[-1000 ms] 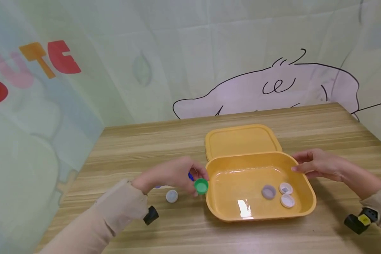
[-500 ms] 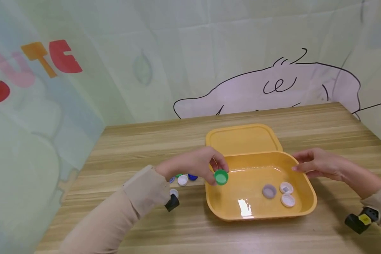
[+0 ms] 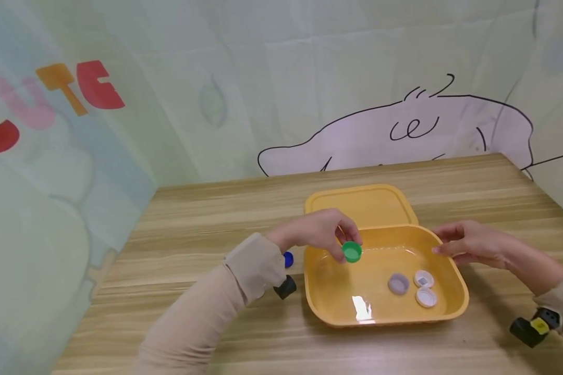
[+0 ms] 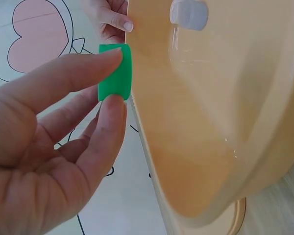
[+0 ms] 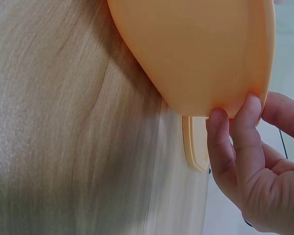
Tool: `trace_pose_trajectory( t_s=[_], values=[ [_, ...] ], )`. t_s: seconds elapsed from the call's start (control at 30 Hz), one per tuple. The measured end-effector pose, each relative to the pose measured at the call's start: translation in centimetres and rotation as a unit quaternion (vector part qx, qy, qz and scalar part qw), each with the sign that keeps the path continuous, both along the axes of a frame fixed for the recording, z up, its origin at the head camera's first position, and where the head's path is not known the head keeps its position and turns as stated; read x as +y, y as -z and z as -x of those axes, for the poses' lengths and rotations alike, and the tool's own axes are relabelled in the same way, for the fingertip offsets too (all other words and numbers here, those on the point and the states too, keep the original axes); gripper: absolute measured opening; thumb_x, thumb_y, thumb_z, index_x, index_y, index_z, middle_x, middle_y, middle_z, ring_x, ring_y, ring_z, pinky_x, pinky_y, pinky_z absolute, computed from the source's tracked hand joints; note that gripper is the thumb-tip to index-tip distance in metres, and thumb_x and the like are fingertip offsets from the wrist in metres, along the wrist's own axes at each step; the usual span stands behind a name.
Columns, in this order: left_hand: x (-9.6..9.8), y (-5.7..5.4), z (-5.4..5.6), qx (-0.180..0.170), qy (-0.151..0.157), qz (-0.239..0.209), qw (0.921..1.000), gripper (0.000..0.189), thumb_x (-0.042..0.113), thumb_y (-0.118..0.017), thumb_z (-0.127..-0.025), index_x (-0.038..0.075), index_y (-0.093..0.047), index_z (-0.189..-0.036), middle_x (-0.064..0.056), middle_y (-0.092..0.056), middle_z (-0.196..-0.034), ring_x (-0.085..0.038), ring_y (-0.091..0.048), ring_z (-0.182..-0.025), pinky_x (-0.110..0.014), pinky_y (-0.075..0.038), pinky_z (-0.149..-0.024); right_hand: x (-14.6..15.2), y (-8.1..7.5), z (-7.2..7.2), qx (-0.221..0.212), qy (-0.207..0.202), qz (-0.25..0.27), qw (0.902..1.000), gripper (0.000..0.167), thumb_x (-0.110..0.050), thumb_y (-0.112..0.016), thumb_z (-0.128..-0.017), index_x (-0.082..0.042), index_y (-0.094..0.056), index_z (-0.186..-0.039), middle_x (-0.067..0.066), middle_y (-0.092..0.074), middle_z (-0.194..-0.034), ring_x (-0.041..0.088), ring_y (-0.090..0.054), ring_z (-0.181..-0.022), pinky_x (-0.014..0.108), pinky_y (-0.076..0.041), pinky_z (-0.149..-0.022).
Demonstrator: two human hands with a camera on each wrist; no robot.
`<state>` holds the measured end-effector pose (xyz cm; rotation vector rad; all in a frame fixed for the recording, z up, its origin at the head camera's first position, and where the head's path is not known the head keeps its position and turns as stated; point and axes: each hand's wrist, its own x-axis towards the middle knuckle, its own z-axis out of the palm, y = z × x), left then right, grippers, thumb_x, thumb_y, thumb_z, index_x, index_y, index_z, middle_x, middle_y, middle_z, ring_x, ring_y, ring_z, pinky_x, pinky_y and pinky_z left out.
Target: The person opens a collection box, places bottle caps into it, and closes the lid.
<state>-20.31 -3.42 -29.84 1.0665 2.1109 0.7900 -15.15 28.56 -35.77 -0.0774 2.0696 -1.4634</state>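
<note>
Item one: a green cap (image 3: pixel 352 251), short and round, its hollow side turned toward the head camera, a paler green disc within; from the left wrist we see its side as a plain bright-green band. Location: in the air over the left part of an orange box (image 3: pixel 335 299), smooth, glossy, round-cornered.

Holder: the left hand (image 3: pixel 326 233). We record the cap pinched between two fingertips set on opposite sides of its band, parted by no more than its width; the other fingers are bent loosely behind.

Second holder: the right hand (image 3: pixel 474 244), gripping the box's rim at its right end, near the far corner. We note bent fingers, two tips set against the outer wall in the right wrist view.

Box contents, right half: one greyish-lilac cap (image 3: pixel 398 284); one white cap with a small square mark (image 3: pixel 424 279); one plain white cap (image 3: pixel 426 297), just nearer the person.

Surroundings: an orange lid (image 3: pixel 356 202) lying flat behind the box; a blue cap (image 3: pixel 288 259) on the wood-grain table (image 3: pixel 216 224) beside the left sleeve (image 3: pixel 258 265).
</note>
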Motion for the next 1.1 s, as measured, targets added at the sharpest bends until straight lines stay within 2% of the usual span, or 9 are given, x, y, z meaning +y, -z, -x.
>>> trace_pose_trajectory(
  t_s=[0.5,0.83,1.0,1.1],
  values=[
    [3.1,1.2,0.9,-0.029,-0.010,-0.023,0.9993,0.029,-0.008,-0.074,-0.071,0.001,-0.067,-0.098,-0.001,-0.064,-0.086,-0.015,-0.056,-0.079,-0.018,-0.048,-0.072,0.3,0.3,0.0,0.007,-0.005,0.015,0.9998,0.059,-0.008,-0.061,-0.089,0.019,-0.032,-0.132,0.005,-0.062,-0.103,0.014,-0.061,-0.087,0.032,-0.053,-0.078],
    [4.9,2.4,0.7,0.029,0.035,-0.036,0.9983,0.032,-0.009,-0.074,-0.070,-0.001,-0.067,-0.100,-0.004,-0.065,-0.087,-0.012,-0.056,-0.077,-0.015,-0.046,-0.072,0.3,0.4,0.1,0.004,-0.002,0.011,0.9999,0.058,-0.009,-0.061,-0.089,0.019,-0.032,-0.131,0.005,-0.061,-0.103,0.014,-0.060,-0.087,0.032,-0.053,-0.078],
    [5.5,3.2,0.7,0.023,0.054,-0.023,0.9980,0.033,-0.009,-0.073,-0.071,0.000,-0.066,-0.102,-0.002,-0.064,-0.087,-0.008,-0.056,-0.078,-0.013,-0.046,-0.073,0.3,0.4,0.1,0.001,0.000,0.013,0.9999,0.059,-0.009,-0.062,-0.089,0.019,-0.032,-0.131,0.005,-0.060,-0.102,0.014,-0.061,-0.087,0.032,-0.053,-0.078],
    [5.9,3.8,0.7,0.006,0.066,-0.020,0.9976,0.032,-0.009,-0.073,-0.071,-0.001,-0.066,-0.101,-0.002,-0.063,-0.085,-0.009,-0.055,-0.077,-0.013,-0.046,-0.073,0.4,0.4,0.1,0.000,0.002,0.014,0.9999,0.059,-0.009,-0.061,-0.089,0.019,-0.032,-0.131,0.005,-0.060,-0.102,0.014,-0.061,-0.086,0.032,-0.053,-0.077]
  ],
)
